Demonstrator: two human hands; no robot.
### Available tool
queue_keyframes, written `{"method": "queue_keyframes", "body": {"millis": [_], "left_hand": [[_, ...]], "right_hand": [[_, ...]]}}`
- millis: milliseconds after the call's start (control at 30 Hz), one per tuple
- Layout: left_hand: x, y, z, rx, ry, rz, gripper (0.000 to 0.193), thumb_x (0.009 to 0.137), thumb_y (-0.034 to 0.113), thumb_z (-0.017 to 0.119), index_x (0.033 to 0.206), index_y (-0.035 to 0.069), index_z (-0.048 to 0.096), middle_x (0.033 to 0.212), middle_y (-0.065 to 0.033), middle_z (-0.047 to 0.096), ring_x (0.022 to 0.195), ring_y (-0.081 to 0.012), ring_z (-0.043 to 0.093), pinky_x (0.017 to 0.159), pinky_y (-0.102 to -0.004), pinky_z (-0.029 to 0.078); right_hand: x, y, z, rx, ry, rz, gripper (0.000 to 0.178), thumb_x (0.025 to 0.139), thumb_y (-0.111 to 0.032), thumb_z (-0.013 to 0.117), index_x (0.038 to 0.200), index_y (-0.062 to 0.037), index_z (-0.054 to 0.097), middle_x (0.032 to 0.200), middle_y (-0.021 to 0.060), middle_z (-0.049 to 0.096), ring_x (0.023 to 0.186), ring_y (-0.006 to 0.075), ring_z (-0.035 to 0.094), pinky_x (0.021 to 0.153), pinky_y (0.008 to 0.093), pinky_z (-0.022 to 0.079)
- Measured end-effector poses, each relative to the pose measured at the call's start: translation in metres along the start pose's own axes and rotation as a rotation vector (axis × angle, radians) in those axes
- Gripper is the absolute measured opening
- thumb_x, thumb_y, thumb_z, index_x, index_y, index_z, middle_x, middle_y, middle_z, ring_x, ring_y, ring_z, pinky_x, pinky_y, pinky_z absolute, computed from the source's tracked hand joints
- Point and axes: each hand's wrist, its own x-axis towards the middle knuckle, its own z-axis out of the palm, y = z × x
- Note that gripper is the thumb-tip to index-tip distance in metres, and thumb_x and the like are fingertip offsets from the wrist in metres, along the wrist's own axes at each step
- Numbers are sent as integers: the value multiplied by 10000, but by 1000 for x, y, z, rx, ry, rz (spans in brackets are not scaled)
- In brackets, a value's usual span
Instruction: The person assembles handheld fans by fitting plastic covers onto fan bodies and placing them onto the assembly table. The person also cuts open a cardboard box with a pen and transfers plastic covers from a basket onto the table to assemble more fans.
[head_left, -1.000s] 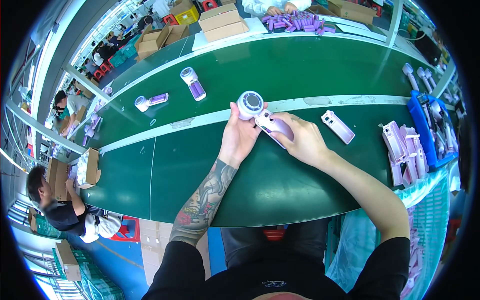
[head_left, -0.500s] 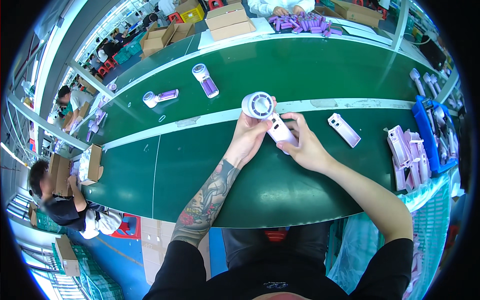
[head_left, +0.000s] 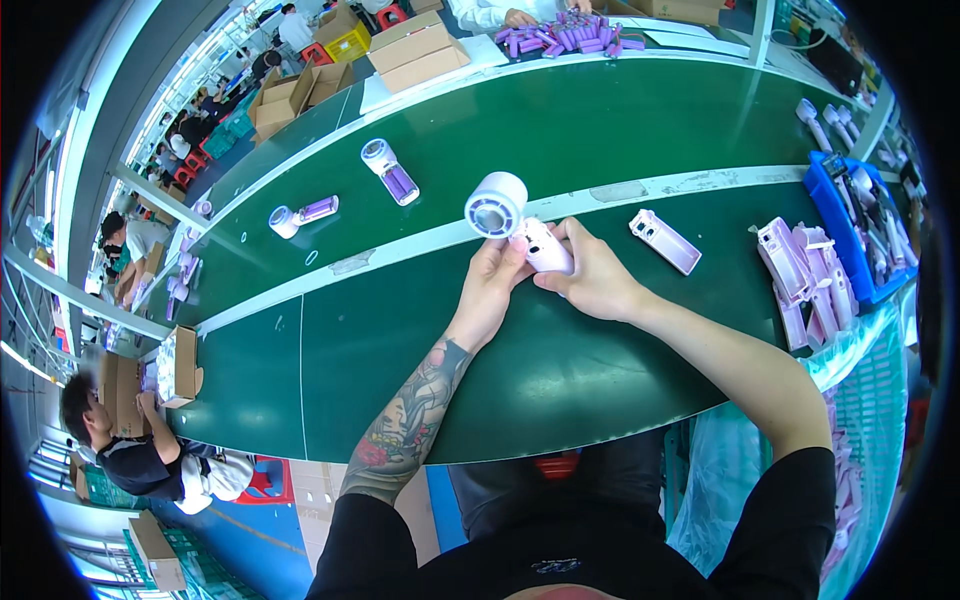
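Note:
Both my hands hold a pale lilac handheld fan above the green bench. Its round head points up and to the left. My left hand is closed around the neck below the head, thumb at the joint. With fingers wrapped along one side and thumb on the other, my right hand grips the handle shell, which has small dark openings near the neck. Some of the handle is hidden by the fingers. Right of my right hand, a loose handle shell lies hollow side up.
Two fans with purple battery cells, one upright-tilted and one sideways, lie on the green belt. Lilac shells are piled right, beside a blue bin of parts. A co-worker sits at left by a carton; another handles purple cells.
The fan head has tilted, its ringed face turning toward me and lower left. My right hand has wrapped further over the handle. The whole view has shifted slightly.

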Motion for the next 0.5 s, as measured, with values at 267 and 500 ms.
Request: {"method": "queue_keyframes", "body": {"millis": [267,500], "left_hand": [[4,-2,4,325,-69,-69,558,947,44,657,1438,-6,395,1314,-192,592,1114,-223,635,974,-332,516],[1,-2,7,174,-43,72,703,944,59,652,1530,4,269,1318,-192,575,1166,-234,602,974,-349,504]], "right_hand": [[-2,-9,0,-238,-5,35,403,881,-75,677,1213,25,471,1071,220,661,871,349,693,778,443,545],[4,2,-16,532,-157,124,379,914,-142,676,1218,15,513,1030,156,677,870,249,686,754,356,536]]}}
